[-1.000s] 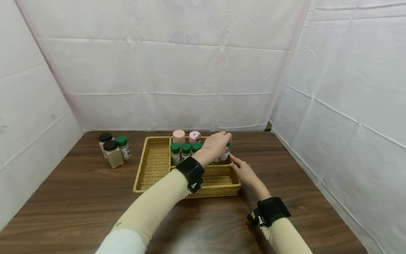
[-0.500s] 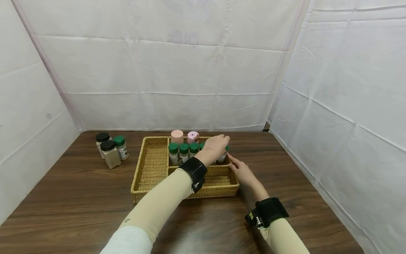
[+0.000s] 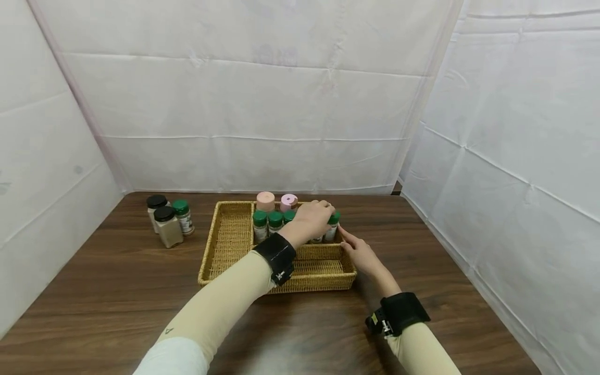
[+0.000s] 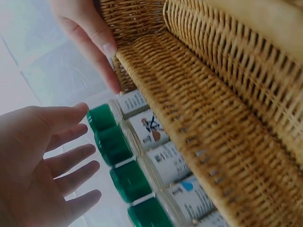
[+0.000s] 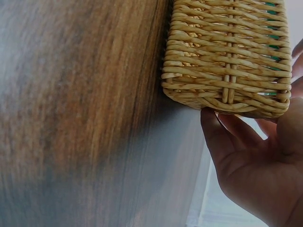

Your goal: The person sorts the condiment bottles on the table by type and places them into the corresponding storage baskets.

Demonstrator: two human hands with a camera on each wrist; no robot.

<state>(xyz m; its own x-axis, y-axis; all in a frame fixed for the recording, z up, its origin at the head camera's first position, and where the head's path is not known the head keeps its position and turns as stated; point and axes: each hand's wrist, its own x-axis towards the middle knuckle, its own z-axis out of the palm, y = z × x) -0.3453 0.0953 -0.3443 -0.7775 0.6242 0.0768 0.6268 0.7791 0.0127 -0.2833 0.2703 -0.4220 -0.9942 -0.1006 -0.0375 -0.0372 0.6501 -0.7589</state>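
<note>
My left hand [image 3: 311, 219] is over the row of green-lidded spice jars [image 3: 260, 226] in the wicker basket [image 3: 230, 229]. In the left wrist view its fingers are spread, and the thumb tip is close to the end green lid [image 4: 101, 117]; whether they touch I cannot tell. The rightmost spice jar [image 3: 332, 232] stands upright at the row's end. My right hand [image 3: 363, 255] holds the basket's right side, its thumb at the rim and fingers against the outer wall [image 5: 227, 61]. Some jars are hidden behind my left hand.
Behind the row stand a pink-lidded container [image 3: 265, 200] and a lilac-lidded one [image 3: 289, 202]. Left of the basket, on the wooden table [image 3: 94, 291], are two black-lidded jars [image 3: 169, 229] and a green-lidded jar [image 3: 183, 216]. White sheets [image 3: 262, 104] surround the table.
My left hand has shifted left, away from the rightmost spice jar, and more of that jar's lid shows. The right hand stays at the basket's side.
</note>
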